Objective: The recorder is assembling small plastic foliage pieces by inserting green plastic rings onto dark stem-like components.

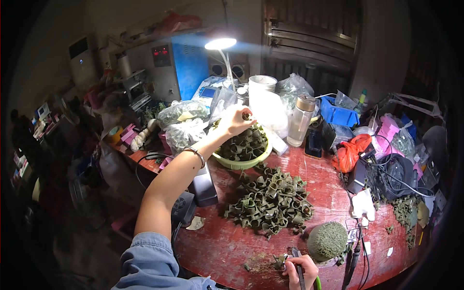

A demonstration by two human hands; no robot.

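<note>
My left hand (238,121) is over a light green bowl (237,165) of dark green curled pieces (244,145). Its fingers pinch one such small piece (247,116). At the table's near edge, my right hand (302,270) is closed round a slim dark tool (296,252), whose kind I cannot make out. Beside the tool's tip lies a small green piece (279,261). Between my hands, a heap of similar green curled pieces (270,200) covers the middle of the table. A round container topped with green crumbs (331,239) stands right of the heap.
A lit lamp (221,44) shines over the bowl. Behind stand a clear bottle (300,121), a blue bin (340,113) and plastic bags (186,133). Corded tools (356,251), cables and an orange bag (352,152) crowd the right of the worn red table (328,188).
</note>
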